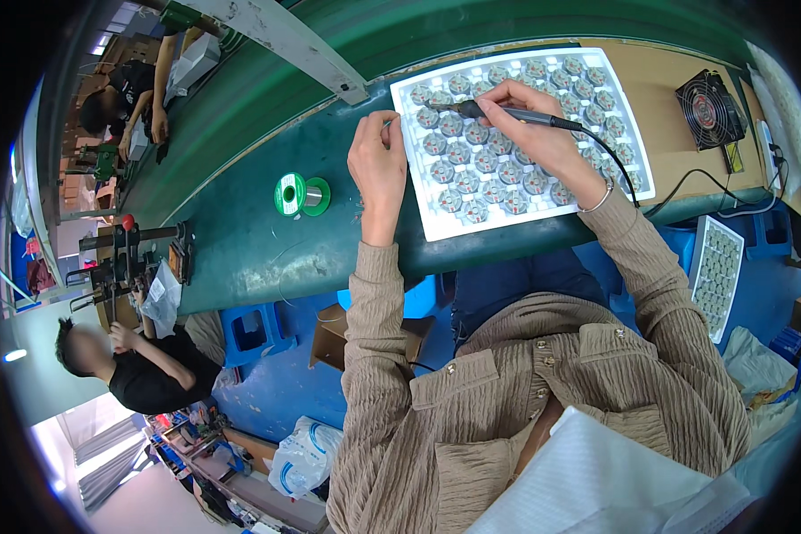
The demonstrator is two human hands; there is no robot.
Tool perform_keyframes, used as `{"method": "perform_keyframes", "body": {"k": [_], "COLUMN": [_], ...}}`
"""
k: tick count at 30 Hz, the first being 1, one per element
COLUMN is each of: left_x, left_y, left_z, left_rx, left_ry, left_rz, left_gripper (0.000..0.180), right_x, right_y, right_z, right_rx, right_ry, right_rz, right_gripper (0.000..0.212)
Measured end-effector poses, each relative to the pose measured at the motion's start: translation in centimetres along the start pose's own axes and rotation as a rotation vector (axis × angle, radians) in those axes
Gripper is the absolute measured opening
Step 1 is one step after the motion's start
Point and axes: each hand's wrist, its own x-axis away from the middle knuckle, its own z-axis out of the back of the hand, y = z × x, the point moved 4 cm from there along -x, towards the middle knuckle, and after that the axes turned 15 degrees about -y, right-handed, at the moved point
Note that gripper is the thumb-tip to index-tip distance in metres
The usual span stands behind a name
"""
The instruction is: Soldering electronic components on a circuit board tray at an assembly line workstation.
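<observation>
My right hand (534,138) is closed around a soldering iron (543,117), held like a pen, its tip pointing left over the far-left corner of a white foam tray (436,232). Rows of small round grey parts (485,161) with reddish spots sit in the tray's pockets. Beside the tray's left edge is my left hand (379,169), thumb and fingers pinched near the iron's tip. What it holds, if anything, is too small to make out. A green spool of solder wire (291,194) stands on the bench to its left, with a thin loose strand trailing nearby.
The iron's black cord runs right over the tray, past a black fan (710,109) on brown board. Another filled white tray (714,333) stands low on the right. Blue stools (252,334) and a cardboard box (331,338) are below the green bench (240,258). Two people work at left.
</observation>
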Motion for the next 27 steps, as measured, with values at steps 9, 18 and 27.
{"method": "perform_keyframes", "body": {"k": [9, 18, 27], "left_x": [-0.32, -0.27, -0.45], "left_y": [0.27, 0.32, 0.72], "left_z": [-0.15, -0.15, 0.05], "left_rx": [-0.040, -0.068, -0.127], "left_ry": [-0.014, -0.025, -0.019], "left_rz": [0.012, 0.027, 0.007], "left_gripper": [0.007, 0.006, 0.006], "right_x": [-0.15, -0.05, -0.02], "right_y": [-0.07, -0.86, -0.70], "right_z": [-0.30, -0.37, -0.42], "right_rx": [-0.024, 0.022, 0.121], "right_ry": [-0.017, -0.071, -0.077], "right_rz": [-0.015, -0.045, -0.002], "right_gripper": [0.013, 0.012, 0.013]}}
